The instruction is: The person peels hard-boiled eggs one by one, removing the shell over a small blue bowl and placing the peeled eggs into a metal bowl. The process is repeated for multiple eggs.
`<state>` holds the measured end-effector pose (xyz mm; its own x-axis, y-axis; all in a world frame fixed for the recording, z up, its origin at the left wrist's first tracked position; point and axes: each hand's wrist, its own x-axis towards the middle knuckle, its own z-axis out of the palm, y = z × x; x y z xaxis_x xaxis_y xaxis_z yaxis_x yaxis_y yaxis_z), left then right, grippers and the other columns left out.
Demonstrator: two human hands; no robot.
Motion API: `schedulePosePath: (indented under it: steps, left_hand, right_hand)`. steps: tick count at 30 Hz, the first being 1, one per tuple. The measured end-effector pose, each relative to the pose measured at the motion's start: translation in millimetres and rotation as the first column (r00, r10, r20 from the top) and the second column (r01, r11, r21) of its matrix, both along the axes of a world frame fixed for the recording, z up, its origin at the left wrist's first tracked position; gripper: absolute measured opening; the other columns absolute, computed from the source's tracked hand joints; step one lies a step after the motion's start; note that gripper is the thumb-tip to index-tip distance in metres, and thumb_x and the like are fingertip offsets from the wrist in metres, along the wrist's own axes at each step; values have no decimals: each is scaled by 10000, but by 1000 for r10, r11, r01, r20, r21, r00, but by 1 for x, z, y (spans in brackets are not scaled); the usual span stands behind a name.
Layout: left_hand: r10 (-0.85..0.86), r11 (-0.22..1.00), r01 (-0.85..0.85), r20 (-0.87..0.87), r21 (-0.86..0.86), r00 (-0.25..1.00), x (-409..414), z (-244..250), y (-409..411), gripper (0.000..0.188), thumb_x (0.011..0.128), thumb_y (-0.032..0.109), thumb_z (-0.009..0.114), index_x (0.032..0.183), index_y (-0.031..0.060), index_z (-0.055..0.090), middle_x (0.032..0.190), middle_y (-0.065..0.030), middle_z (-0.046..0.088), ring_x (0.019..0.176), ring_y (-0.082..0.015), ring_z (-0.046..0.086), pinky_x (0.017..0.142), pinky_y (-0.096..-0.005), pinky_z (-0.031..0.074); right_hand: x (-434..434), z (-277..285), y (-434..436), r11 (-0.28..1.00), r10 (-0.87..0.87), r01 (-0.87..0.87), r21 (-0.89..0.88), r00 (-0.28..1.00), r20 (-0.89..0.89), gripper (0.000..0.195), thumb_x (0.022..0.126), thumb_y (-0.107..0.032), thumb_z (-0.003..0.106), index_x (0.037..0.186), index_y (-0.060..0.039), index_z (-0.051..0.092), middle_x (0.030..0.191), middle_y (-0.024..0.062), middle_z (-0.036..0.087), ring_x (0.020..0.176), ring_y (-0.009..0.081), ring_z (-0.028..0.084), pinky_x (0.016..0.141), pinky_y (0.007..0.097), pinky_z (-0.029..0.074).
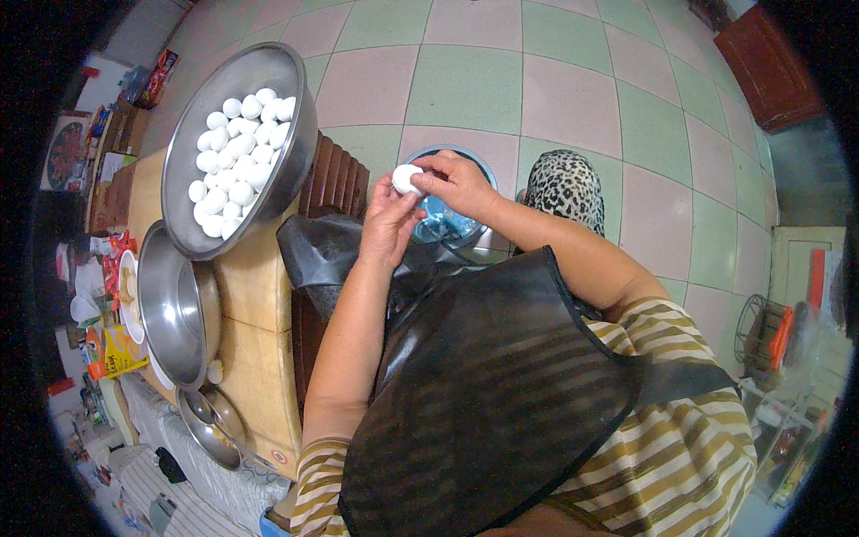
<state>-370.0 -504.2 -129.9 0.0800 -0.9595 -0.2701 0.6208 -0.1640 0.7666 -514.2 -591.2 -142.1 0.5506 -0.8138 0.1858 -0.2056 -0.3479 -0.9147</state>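
Both my hands hold one white egg over a blue-lined bin. My left hand (391, 221) cups the egg (407, 180) from the left and below. The thumb and fingers of my right hand (456, 181) press on its right side. Beneath them, the bin (446, 218) with its blue plastic liner stands on the floor, partly hidden by my hands. To the left, a large steel bowl (305, 144) holds many white eggs (231, 161). Whether the egg in my hands has its shell on, I cannot tell.
A wooden table (251, 288) runs along my left. On it stand an empty-looking steel basin (174, 309), a smaller steel bowl (215, 429) and a yellow package (121, 349). A leopard-print fabric item (566, 191) shows right of the bin. A black apron (483, 389) covers my front.
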Motion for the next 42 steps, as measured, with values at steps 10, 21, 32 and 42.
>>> schedulePosePath:
  steps: [10,21,32,42]
  left_hand:
    - [33,999,-35,67,40,997,-5,-3,-2,441,866,66,615,1224,104,360,1135,-57,506,978,-163,544,738,-304,523]
    - [30,999,-32,47,27,998,-5,-1,-1,416,886,67,578,1237,72,356,1153,-90,504,1021,-198,553,796,-353,542]
    - [6,1000,-6,48,4,999,-1,0,-1,400,895,163,589,1249,87,418,1180,-107,561,1038,-240,601,753,-308,526]
    - [11,1000,-10,58,-17,998,2,-3,-2,411,888,138,596,1244,77,399,1144,-72,563,1024,-204,592,643,-245,457]
  right_hand:
    - [-1,4,2,978,87,-95,-187,995,-52,288,879,-236,550,1070,-42,645,817,130,560,768,277,563,682,353,452]
    - [-1,3,3,986,-20,17,-168,1000,-15,225,862,-176,549,1002,-43,663,796,131,587,724,270,587,661,351,466]
    - [-3,-6,-6,984,-159,152,-92,985,-66,207,808,-144,559,941,-50,688,874,190,643,823,338,629,746,399,497]
    - [-2,-9,-9,996,-75,76,-39,997,15,306,844,-258,587,1049,-44,663,960,181,640,897,306,618,766,366,492]
